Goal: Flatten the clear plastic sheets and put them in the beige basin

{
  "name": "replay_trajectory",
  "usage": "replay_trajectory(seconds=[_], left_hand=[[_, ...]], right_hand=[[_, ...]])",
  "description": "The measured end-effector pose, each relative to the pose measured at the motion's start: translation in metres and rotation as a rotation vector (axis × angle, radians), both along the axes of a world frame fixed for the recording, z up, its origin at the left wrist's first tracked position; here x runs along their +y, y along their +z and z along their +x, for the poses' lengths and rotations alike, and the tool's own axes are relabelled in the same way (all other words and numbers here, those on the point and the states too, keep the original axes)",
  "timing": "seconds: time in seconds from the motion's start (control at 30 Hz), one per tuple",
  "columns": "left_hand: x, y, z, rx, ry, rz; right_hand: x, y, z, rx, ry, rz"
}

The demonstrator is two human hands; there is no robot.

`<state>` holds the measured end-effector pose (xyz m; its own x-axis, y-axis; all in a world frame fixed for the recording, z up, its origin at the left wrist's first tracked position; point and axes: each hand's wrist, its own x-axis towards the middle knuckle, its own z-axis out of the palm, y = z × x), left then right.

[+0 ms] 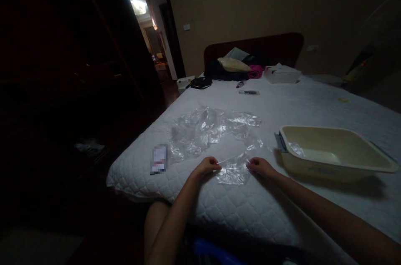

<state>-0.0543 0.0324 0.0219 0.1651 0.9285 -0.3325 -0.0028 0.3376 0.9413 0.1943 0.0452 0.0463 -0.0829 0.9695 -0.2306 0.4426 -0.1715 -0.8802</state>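
Observation:
Between my two hands a clear plastic bag (pixel 233 172) hangs just above the white quilted bed, its top edge stretched from one hand to the other. My left hand (pixel 209 166) pinches the left end of that edge. At the right end, the fingers of my right hand (pixel 260 167) are closed on the plastic. Beyond them, more crumpled clear plastic bags (pixel 203 129) lie spread in a loose arc on the bed. Whether anything is inside the held bag, I cannot make out.
A cream plastic tub (pixel 326 169) with grey handles stands at the right, a scrap of clear plastic inside. A phone-like blurred item (pixel 159 159) lies left. Farther back are a white box (pixel 282 74), a black pouch (pixel 201 83), a pen-like packet (pixel 249 92) and a yellowish pillow (pixel 233 64).

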Motion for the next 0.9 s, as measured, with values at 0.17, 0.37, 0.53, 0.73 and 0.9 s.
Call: replay_trajectory(seconds=[0.17,0.37,0.53,0.73,0.9], left_hand=[[0.001,-0.002,-0.003,0.014,-0.020,0.012],[0.002,-0.011,-0.001,0.024,-0.026,0.050],[0.001,-0.017,0.000,0.029,-0.016,0.082],[0.001,-0.020,-0.001,0.013,-0.012,0.124],[-0.002,-0.021,-0.002,0.013,-0.016,0.192]], right_hand=[[-0.004,0.004,0.002,0.051,0.072,-0.061],[-0.001,-0.006,0.003,-0.014,0.087,-0.040],[0.003,-0.021,0.001,-0.047,0.085,0.050],[0.002,-0.034,-0.001,0.030,0.033,0.076],[0.002,-0.038,-0.001,0.118,0.012,0.093]])
